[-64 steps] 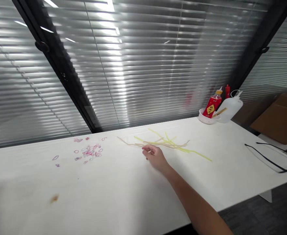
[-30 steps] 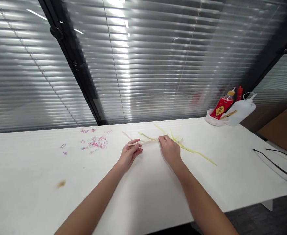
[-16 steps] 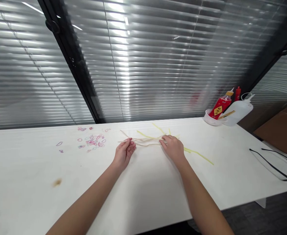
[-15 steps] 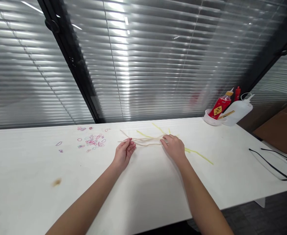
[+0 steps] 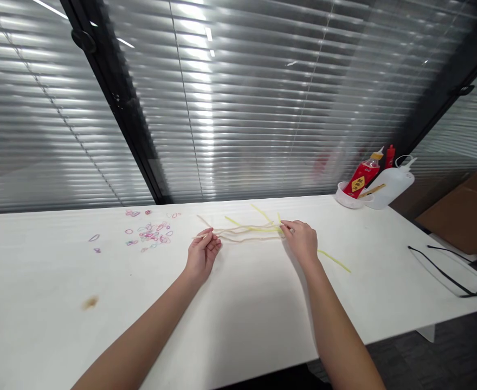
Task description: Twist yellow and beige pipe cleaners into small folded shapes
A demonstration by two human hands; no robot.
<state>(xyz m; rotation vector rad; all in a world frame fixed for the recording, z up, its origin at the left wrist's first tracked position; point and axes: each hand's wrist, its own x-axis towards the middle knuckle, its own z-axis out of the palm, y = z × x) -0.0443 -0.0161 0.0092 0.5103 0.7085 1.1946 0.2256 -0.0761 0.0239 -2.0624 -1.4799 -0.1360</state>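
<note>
My left hand (image 5: 202,253) is closed in a pinch on the left ends of several thin, pale beige strands (image 5: 246,240), and short ends stick out past its fingertips. The strands run slightly wavy and roughly parallel to my right hand (image 5: 301,238), whose thumb and fingers are closed around their other ends. What exactly lies between those right fingertips is partly hidden. Several yellow strips (image 5: 336,261) lie on the table behind the strands and on both sides of my right hand. Whether the strands are cord or soft wire is too small to tell.
Small coloured loops (image 5: 153,234) lie scattered on the white table (image 5: 43,336) at the left. At the back right stand a red bottle (image 5: 360,179) in a white bowl (image 5: 346,199) and a translucent squeeze bottle (image 5: 395,187). Black glasses (image 5: 442,271) rest near the right edge.
My right hand has slid to the right along the pale strands, so more of their length shows between the hands. My left hand keeps its pinch. The view has shifted slightly.
</note>
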